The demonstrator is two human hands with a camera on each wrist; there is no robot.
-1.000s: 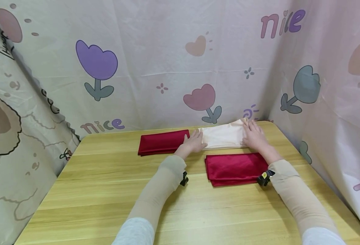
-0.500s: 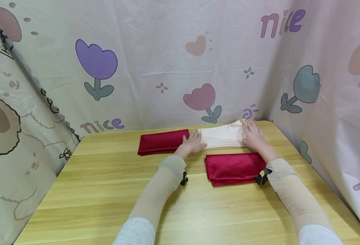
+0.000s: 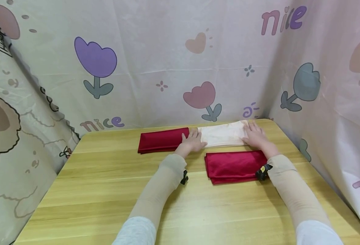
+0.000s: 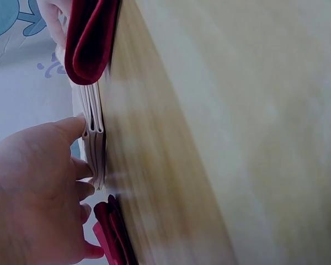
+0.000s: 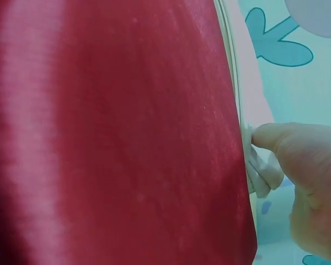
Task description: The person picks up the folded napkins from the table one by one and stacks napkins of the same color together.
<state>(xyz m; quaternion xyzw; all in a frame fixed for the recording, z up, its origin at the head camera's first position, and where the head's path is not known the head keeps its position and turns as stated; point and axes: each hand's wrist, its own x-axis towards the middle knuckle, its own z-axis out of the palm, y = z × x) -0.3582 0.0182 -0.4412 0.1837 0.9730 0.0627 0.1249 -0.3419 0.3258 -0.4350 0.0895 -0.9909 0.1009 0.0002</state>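
A folded cream cloth (image 3: 224, 135) lies near the back edge of the table, its layered edge facing me. My left hand (image 3: 192, 141) rests at its left end with the fingers spread, and the left wrist view shows the thumb and fingertips against the stacked folds (image 4: 94, 130). At the right end my right hand (image 3: 256, 136) touches the cloth, fingers stretched forward over it. A little bunched cloth (image 5: 259, 171) shows by the right thumb (image 5: 267, 135) in the right wrist view. Nearer to me, a folded dark red cloth (image 3: 235, 166) lies below the right wrist.
Another folded red cloth (image 3: 161, 140) lies left of my left hand, close beside the cream one. The wooden table (image 3: 106, 190) meets a printed curtain (image 3: 149, 68) at the back and sides. Black wrist cameras (image 3: 262, 172) hang under both forearms.
The raised corner at the cream cloth's right end has come down and lies flatter. Both hands stay at its ends, with only slight movement. The red cloths lie where they were.
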